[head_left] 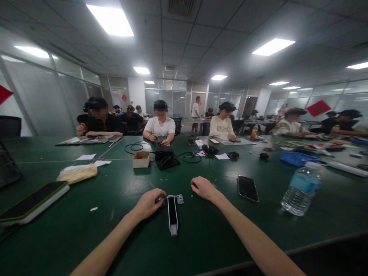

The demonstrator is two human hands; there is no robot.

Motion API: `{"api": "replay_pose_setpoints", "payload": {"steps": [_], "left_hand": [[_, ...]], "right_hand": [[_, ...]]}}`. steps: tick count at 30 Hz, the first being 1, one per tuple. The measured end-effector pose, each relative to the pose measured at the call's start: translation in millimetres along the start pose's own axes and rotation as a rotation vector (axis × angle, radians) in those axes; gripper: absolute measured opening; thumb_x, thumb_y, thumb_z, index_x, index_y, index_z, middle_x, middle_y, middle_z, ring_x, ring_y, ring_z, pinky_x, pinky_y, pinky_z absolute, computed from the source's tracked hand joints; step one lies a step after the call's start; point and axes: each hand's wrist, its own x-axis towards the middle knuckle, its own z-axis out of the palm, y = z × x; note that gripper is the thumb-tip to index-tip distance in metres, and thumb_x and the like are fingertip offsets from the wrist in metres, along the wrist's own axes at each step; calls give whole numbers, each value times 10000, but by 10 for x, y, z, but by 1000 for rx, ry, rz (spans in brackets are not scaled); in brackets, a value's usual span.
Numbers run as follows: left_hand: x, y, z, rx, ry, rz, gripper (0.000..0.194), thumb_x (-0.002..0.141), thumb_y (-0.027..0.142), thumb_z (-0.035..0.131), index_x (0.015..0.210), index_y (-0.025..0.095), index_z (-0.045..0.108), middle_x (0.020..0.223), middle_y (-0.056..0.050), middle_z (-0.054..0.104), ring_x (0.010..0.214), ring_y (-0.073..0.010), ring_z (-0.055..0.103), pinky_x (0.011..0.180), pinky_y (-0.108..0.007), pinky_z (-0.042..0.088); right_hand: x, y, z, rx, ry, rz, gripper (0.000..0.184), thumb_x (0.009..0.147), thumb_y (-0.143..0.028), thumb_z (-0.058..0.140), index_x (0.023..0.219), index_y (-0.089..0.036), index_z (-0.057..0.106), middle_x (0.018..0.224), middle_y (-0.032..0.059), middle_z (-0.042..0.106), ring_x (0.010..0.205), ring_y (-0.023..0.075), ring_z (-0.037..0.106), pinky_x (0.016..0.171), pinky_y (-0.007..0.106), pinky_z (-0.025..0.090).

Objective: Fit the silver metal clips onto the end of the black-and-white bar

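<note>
A narrow white-framed piece with a dark middle (172,214) lies lengthwise on the green table in front of me. At its far right end sits a small silver metal bracket (180,199). My left hand (149,204) is at the piece's far left end, its fingers curled closed around something small, mostly hidden by them. To the right of the bracket and apart from it, my right hand (203,188) rests low over the table with fingers curled in. Whether anything is in the right fingers is hidden.
A phone (247,188) and a water bottle (302,188) stand to my right. Ahead are a small cardboard box (141,160), a black device (164,154) with cables and a blue tray (299,158). A plastic bag (77,173) lies left. Several people sit across the table.
</note>
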Motion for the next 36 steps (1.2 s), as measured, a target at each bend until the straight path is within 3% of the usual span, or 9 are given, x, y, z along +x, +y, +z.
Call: {"api": "replay_pose_setpoints", "payload": {"steps": [7, 12, 24, 36], "left_hand": [[8, -28, 24, 4, 16, 25, 185, 856, 239, 463, 972, 204, 603, 959, -23, 621, 784, -152, 571, 707, -259, 451], [10, -11, 28, 5, 34, 43, 171, 845, 216, 465, 939, 199, 608, 929, -26, 627, 781, -154, 575, 714, -256, 443], [13, -73, 63, -16, 34, 47, 195, 860, 249, 451, 963, 195, 607, 943, -33, 621, 773, -146, 568, 701, -246, 444], [13, -62, 56, -17, 37, 47, 186, 862, 243, 449, 961, 202, 601, 956, -28, 617, 782, -150, 572, 711, -255, 445]], "right_hand": [[-25, -298, 28, 190, 72, -168, 174, 856, -178, 519, 944, -162, 668, 943, 65, 614, 892, 159, 542, 798, 268, 426], [-46, -482, 60, 279, 65, -199, 168, 862, -201, 544, 941, -179, 690, 921, 55, 620, 872, 151, 546, 768, 250, 431], [-67, -508, 45, 391, 3, -145, 129, 832, -232, 584, 928, -164, 638, 897, 21, 628, 795, 131, 552, 696, 229, 446], [-52, -534, 79, 391, 55, -161, 135, 840, -185, 557, 922, -177, 664, 878, 21, 649, 792, 134, 563, 721, 233, 437]]}}
